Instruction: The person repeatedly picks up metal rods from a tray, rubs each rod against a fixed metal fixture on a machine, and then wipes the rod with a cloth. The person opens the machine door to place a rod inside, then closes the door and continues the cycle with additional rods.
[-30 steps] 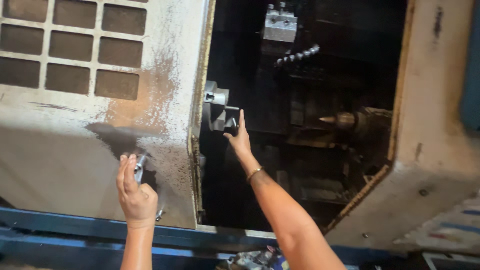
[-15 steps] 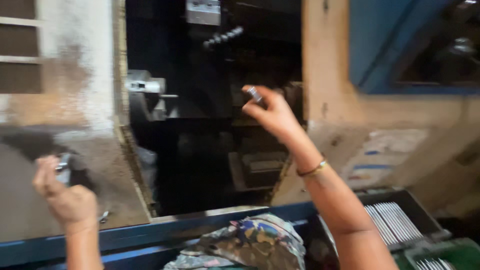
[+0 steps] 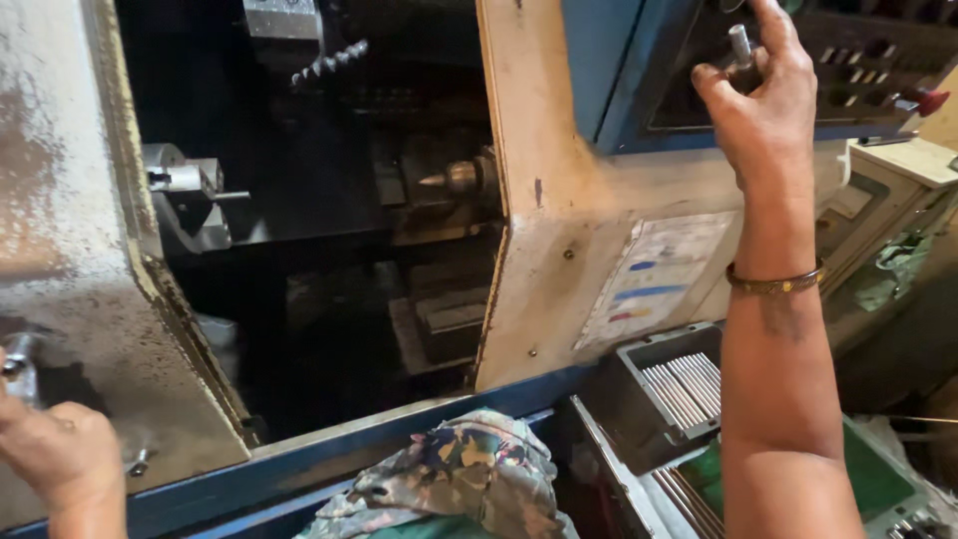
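Pinching small metal pin [image 3: 740, 45] in right hand [image 3: 763, 100] grip, raised.

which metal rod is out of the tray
The short metal rod pinched in the right hand, up by the control panel; the others lie in the grey tray.

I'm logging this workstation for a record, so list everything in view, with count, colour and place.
Metal pin: one, silver, in right hand's fingers.
Door handle: one, grey, lower left.
Machine door: one, worn cream, left.
Pointed centre: one, brassy, inside machine.
Control panel: one, dark, upper right.
Rods: many, silver, grey tray.
Rag: one, patterned, bottom centre.
Bangle: one, gold, right wrist.
Left hand: on handle.
Right hand: raised at panel.
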A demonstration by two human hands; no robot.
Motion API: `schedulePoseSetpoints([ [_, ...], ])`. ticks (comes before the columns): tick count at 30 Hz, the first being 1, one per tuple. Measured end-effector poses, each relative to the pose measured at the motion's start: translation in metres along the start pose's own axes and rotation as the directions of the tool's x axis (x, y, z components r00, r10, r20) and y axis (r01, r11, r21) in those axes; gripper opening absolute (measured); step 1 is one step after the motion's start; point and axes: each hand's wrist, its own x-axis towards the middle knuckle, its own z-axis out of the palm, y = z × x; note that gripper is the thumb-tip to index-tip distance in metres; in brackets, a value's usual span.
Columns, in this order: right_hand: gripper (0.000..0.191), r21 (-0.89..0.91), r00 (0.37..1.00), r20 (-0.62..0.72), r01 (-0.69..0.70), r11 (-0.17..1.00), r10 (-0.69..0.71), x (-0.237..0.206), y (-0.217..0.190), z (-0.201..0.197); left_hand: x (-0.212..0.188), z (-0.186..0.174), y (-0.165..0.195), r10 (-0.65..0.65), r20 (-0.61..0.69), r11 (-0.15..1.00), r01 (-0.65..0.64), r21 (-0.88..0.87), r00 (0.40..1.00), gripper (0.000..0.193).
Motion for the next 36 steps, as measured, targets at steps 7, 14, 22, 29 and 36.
schedulePoseSetpoints([
  [7,0.073,-0.084,0.997,0.011,0.081,0.993,-0.081,0.008,0.034,0.011,-0.008,0.014,0.039,-0.039,0.035,0.999,0.040,-0.023,0.999,0.080],
  [14,0.072,0.028,0.993,0.118,-0.025,0.999,0.022,0.003,0.008,-0.001,-0.036,0.039,0.074,-0.171,0.134,0.959,0.196,-0.204,0.976,0.079],
  [22,0.053,0.024,0.919,0.390,-0.068,0.997,0.053,-0.167,-0.028,0.039,-0.047,0.052,0.169,-0.112,0.197,0.912,0.179,-0.370,0.974,0.083],
  [29,0.046,0.235,0.591,0.623,-0.767,0.597,0.513,-0.319,-0.027,0.100,-0.069,0.076,0.230,-0.020,0.239,0.823,0.152,-0.548,0.971,0.081],
  [36,0.036,0.068,0.489,0.649,-0.800,0.597,0.582,-0.370,-0.007,0.096,-0.090,0.090,0.277,0.078,0.229,0.742,0.097,-0.663,0.970,0.081],
])
